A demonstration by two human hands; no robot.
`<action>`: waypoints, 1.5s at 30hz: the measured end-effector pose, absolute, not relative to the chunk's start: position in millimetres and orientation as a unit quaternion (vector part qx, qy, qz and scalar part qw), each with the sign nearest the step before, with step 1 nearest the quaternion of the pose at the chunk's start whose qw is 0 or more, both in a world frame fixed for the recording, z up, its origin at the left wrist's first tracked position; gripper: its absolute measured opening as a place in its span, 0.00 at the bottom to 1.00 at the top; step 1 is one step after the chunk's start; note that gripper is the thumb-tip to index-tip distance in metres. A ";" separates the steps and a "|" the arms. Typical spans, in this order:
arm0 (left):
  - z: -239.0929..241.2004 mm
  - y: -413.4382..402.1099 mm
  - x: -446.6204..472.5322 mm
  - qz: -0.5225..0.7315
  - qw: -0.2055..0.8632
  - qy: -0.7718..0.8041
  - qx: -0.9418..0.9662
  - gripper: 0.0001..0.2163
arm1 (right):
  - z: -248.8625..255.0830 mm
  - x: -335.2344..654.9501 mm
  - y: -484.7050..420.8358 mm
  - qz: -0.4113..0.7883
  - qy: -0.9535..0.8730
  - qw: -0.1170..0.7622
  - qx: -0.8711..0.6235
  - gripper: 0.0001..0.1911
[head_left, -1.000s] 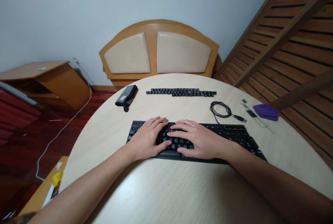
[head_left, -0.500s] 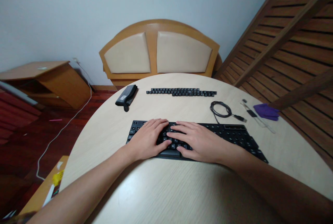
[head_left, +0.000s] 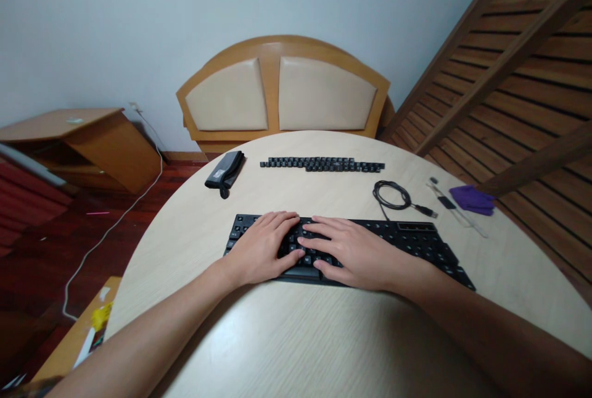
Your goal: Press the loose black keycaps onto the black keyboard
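A black keyboard (head_left: 300, 273) lies on the round, pale wooden table (head_left: 296, 336), many of its key positions lacking caps. My left hand (head_left: 263, 247) rests flat over its left part, fingers stretched out. Beside it, my right hand (head_left: 351, 253) lies over the middle with fingers spread. Neither hand is wrapped round anything; the keys beneath the palms are hidden. Loose black keycaps (head_left: 324, 164) stand in rows farther back on the table. Behind the keyboard's right half, its cable (head_left: 392, 205) is coiled, with a USB plug at the end.
A folded dark pouch (head_left: 225, 171) sits at the back left. To the right are a purple cloth (head_left: 472, 199) and a thin wire tool (head_left: 462, 218), probably a keycap puller. A headboard (head_left: 272, 95) stands behind the table, and a slatted wooden panel (head_left: 509, 65) rises on the right.
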State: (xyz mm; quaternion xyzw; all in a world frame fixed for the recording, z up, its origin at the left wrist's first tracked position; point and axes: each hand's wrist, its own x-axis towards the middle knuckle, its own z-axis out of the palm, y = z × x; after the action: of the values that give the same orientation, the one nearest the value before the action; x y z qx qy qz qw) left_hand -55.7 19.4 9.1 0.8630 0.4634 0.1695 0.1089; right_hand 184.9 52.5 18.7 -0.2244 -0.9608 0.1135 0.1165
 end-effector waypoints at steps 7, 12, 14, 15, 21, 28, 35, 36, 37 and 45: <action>8.2 19.6 -56.1 0.170 0.109 0.461 0.864 0.25 | 11.8 185.2 57.4 0.105 -0.963 0.138 -0.204 0.23; 9.1 19.9 -56.0 0.171 0.108 0.459 0.865 0.25 | 7.0 185.5 58.3 0.118 -0.958 0.161 -0.206 0.24; 9.2 19.8 -55.7 0.168 0.103 0.459 0.866 0.24 | 6.9 185.5 58.5 0.127 -0.955 0.168 -0.210 0.24; 9.1 19.7 -55.6 0.168 0.101 0.459 0.867 0.24 | 7.0 185.4 58.7 0.135 -0.952 0.173 -0.211 0.23; 8.8 19.1 -54.8 0.165 0.092 0.459 0.868 0.23 | 8.6 181.9 62.6 0.182 -0.935 0.204 -0.226 0.16; 7.1 18.9 -55.1 0.166 0.083 0.456 0.870 0.24 | 15.9 168.8 93.9 0.175 -0.909 0.209 -0.315 0.10; 4.2 19.8 -56.8 0.170 0.077 0.453 0.872 0.24 | 9.6 148.5 163.8 0.057 -0.856 0.113 -0.500 0.19; 4.6 19.7 -56.7 0.169 0.077 0.454 0.871 0.24 | 6.6 145.0 170.4 0.046 -0.853 0.105 -0.509 0.20; 5.2 19.6 -56.5 0.168 0.078 0.455 0.871 0.24 | 3.5 141.4 175.7 0.036 -0.849 0.101 -0.517 0.21; 6.7 20.3 -56.3 0.168 0.080 0.453 0.872 0.24 | -6.6 119.6 193.2 0.002 -0.821 0.087 -0.564 0.29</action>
State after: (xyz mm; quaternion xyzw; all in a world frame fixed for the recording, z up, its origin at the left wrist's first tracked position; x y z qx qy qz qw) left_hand -56.3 20.3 6.7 0.8716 0.4533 0.1682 0.0804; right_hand 119.6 193.2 -6.6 -0.5636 -0.8215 0.0020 0.0865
